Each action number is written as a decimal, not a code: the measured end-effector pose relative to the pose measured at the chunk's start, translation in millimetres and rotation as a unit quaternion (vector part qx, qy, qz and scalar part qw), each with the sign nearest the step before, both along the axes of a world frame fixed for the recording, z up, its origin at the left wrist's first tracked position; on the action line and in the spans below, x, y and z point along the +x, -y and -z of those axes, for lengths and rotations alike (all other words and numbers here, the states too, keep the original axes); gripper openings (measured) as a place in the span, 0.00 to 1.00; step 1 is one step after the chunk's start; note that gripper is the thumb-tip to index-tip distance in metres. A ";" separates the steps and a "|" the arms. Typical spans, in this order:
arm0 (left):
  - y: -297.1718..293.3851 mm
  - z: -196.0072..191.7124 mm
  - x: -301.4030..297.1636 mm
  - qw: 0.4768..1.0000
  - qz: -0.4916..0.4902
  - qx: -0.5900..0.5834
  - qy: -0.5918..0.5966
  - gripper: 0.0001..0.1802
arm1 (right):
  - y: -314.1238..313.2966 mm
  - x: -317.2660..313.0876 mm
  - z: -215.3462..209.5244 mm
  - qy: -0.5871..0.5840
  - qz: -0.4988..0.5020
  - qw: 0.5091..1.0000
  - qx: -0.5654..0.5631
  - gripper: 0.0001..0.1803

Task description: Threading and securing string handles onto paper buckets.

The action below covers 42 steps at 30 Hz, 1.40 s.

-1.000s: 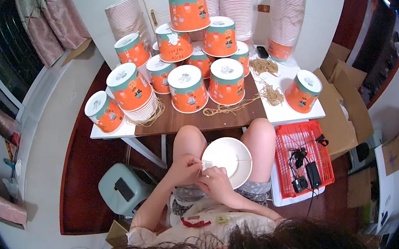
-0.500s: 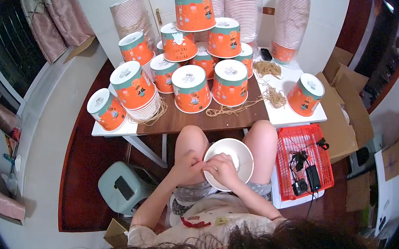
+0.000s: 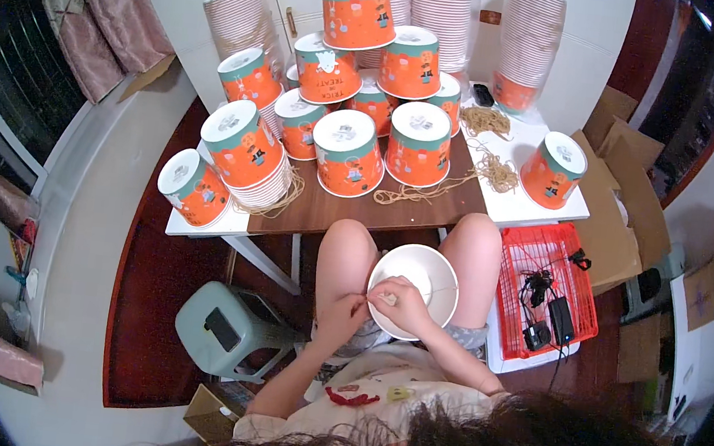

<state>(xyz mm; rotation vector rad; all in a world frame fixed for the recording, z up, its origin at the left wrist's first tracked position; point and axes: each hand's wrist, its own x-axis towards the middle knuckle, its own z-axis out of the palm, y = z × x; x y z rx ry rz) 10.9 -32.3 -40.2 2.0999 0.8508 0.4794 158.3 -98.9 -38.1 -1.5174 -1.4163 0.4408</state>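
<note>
Low brown table with white side tables carries stacked orange paper buckets turned upside down, and loose coils of tan string lie among them; behind stand tall stacks of nested cups. We sit before the table with bare knees, holding a white paper bucket on our lap, its open mouth facing up between the thighs. Our right hand reaches inside the bucket, fingers pinched on what appears to be a thin string at the near wall. Our left hand is closed on the bucket's left rim. Beside our right knee stands a red basket holding dark cables; a grey-green stool stands to our left.
</note>
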 end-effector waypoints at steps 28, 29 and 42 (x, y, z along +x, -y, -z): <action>-0.5 1.3 6.5 0.980 -0.032 0.081 0.179 0.06 | 2.8 0.5 4.0 -0.035 0.009 0.999 0.016 0.04; -1.4 2.4 5.1 0.982 -0.028 0.078 0.172 0.06 | 2.9 1.1 3.6 -0.013 0.012 1.000 0.017 0.04; -12.5 17.1 2.8 0.909 0.054 -0.294 0.290 0.05 | 5.6 0.4 4.1 0.031 0.007 0.999 0.018 0.06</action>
